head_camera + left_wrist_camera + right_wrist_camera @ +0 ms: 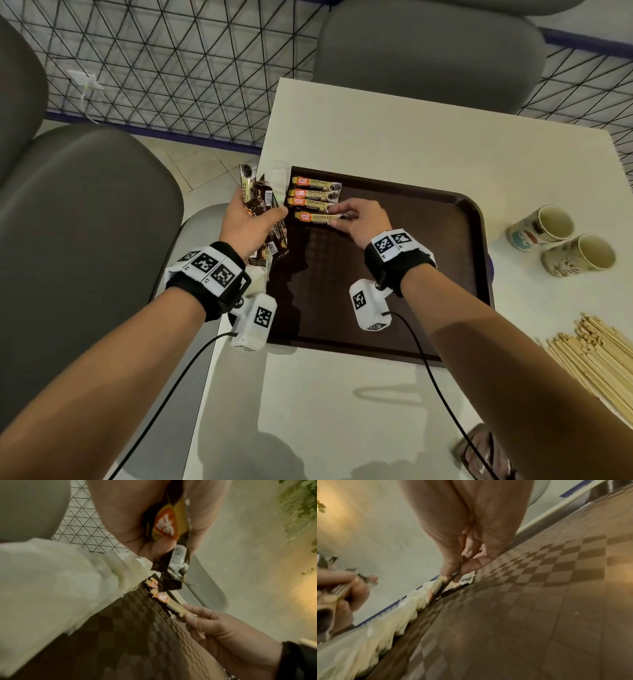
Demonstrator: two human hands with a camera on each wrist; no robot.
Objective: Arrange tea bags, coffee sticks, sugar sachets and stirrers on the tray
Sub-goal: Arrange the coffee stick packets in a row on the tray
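A dark brown tray (428, 267) lies on the white table (411, 137). Three gold coffee sticks (313, 192) lie side by side in its far left corner. My right hand (356, 219) pinches the right end of a fourth coffee stick (317, 217) just below that row; in the right wrist view thumb and finger (471, 564) clamp its end (440, 586) low over the tray (539, 601). My left hand (251, 219) grips a bunch of coffee sticks (262, 202) over the tray's left edge, seen close in the left wrist view as an orange-labelled stick (166, 524).
Wooden stirrers (596, 356) lie piled at the table's right edge. Two paper cups (561, 240) lie on their sides right of the tray. White sachets (279, 174) sit along the tray's left side. Grey chairs (85, 222) stand left and behind.
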